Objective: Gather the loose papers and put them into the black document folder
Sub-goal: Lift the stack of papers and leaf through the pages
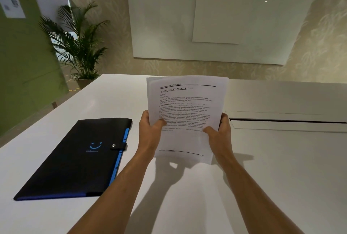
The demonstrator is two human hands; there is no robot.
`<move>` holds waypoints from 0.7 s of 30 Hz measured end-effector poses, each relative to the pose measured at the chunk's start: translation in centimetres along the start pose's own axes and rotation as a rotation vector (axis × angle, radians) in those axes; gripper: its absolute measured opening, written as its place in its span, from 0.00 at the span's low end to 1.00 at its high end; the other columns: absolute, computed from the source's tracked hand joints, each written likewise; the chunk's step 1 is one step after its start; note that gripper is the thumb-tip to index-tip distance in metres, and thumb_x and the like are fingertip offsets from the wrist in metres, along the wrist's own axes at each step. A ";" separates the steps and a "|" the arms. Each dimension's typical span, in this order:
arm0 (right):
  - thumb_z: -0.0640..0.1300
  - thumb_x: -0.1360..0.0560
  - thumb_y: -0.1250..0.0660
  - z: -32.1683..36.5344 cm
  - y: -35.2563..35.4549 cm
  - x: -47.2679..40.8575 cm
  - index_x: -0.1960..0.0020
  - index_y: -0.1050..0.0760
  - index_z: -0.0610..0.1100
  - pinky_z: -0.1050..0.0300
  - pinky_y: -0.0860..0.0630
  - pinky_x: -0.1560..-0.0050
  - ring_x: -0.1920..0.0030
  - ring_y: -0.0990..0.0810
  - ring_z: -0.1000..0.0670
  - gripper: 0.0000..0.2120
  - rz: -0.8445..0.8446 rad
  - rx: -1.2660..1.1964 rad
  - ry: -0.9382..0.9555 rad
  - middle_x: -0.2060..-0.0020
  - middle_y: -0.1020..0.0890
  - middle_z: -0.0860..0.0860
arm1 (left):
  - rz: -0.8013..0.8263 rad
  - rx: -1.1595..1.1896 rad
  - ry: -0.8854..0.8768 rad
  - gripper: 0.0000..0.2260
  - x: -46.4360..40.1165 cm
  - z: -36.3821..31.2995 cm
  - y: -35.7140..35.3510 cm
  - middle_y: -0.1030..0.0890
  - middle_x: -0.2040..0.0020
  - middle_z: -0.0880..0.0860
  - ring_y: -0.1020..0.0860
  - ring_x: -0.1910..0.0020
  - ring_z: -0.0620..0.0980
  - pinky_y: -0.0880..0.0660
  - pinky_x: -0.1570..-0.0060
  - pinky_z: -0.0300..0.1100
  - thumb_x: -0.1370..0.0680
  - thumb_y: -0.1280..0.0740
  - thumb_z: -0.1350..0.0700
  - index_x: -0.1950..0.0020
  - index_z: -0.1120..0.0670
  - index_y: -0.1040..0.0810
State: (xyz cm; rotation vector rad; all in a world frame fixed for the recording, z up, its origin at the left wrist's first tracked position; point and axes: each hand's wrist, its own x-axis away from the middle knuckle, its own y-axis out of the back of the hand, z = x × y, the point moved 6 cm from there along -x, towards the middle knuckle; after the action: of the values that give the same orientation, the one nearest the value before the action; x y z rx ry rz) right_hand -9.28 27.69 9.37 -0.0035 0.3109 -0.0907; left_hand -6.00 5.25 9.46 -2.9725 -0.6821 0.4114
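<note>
A stack of printed white papers point(185, 109) is held upright above the white table point(281, 168), its lower edge lifted off the surface. My left hand point(150, 130) grips the stack's left edge, thumb on the front page. My right hand point(218, 134) grips the right edge the same way. The black document folder point(75, 158) lies flat on the table to the left of my left arm. It is closed, its snap strap fastened, with blue tabs along its right edge and a blue smile mark on the cover.
A slot with a raised flap point(287, 121) runs across the table at the right. A whiteboard point(206, 21) hangs on the far wall. A potted palm point(80, 45) stands beyond the table's left corner, beside a green partition point(24, 55).
</note>
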 end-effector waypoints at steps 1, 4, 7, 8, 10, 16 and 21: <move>0.37 0.37 0.35 0.0 -0.1 0.0 0.50 0.31 0.58 0.66 0.22 0.62 0.50 0.19 0.54 0.22 -0.001 -0.006 0.003 0.50 0.19 0.56 | -0.012 -0.004 -0.005 0.16 0.0 0.0 0.0 0.21 0.49 0.45 0.21 0.50 0.49 0.23 0.66 0.32 0.28 0.32 0.60 0.44 0.46 0.28; 0.37 0.36 0.37 -0.3 0.0 -0.1 0.50 0.30 0.57 0.65 0.22 0.62 0.51 0.19 0.53 0.20 -0.012 -0.029 -0.008 0.51 0.19 0.55 | -0.040 0.005 0.014 0.15 -0.2 0.1 0.0 0.21 0.49 0.44 0.21 0.51 0.49 0.24 0.68 0.32 0.27 0.32 0.61 0.45 0.45 0.28; 0.38 0.37 0.38 -0.8 -0.1 0.0 0.50 0.28 0.55 0.65 0.21 0.61 0.50 0.19 0.53 0.19 0.007 -0.026 -0.017 0.50 0.18 0.54 | -0.040 0.000 0.029 0.15 -0.4 0.2 0.1 0.21 0.50 0.44 0.21 0.51 0.49 0.24 0.64 0.36 0.26 0.33 0.60 0.48 0.41 0.29; 0.37 0.36 0.38 -0.9 -0.2 0.1 0.49 0.28 0.55 0.65 0.21 0.61 0.49 0.19 0.53 0.19 0.013 -0.016 -0.011 0.49 0.18 0.54 | -0.036 -0.008 0.029 0.15 -0.5 0.3 0.1 0.21 0.49 0.45 0.21 0.51 0.50 0.24 0.63 0.38 0.26 0.33 0.60 0.48 0.41 0.29; 0.34 0.34 0.38 -0.9 -0.4 0.1 0.49 0.28 0.55 0.66 0.22 0.61 0.49 0.20 0.53 0.20 0.014 -0.006 0.004 0.49 0.19 0.54 | -0.025 -0.028 0.034 0.14 -0.6 0.5 0.0 0.20 0.49 0.46 0.21 0.50 0.51 0.21 0.59 0.44 0.26 0.33 0.59 0.47 0.42 0.27; 0.30 0.29 0.38 -0.4 -0.2 -0.2 0.45 0.34 0.50 0.72 0.25 0.64 0.49 0.22 0.58 0.20 -0.020 0.091 0.080 0.50 0.23 0.58 | -0.010 0.003 0.053 0.11 -0.6 0.4 0.0 0.17 0.52 0.47 0.19 0.53 0.53 0.21 0.59 0.45 0.25 0.35 0.59 0.49 0.44 0.22; 0.35 0.32 0.36 -1.1 -0.3 0.3 0.42 0.35 0.48 0.68 0.22 0.60 0.50 0.21 0.56 0.21 -0.016 0.005 0.060 0.49 0.23 0.55 | 0.021 0.025 0.018 0.12 0.1 0.4 -0.1 0.17 0.52 0.45 0.18 0.53 0.52 0.21 0.62 0.41 0.26 0.35 0.59 0.49 0.43 0.21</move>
State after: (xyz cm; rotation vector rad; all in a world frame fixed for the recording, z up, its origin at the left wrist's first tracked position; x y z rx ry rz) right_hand -9.34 27.35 8.27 0.0013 0.3704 -0.1078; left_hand -6.09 5.39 9.10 -2.9585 -0.6400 0.3913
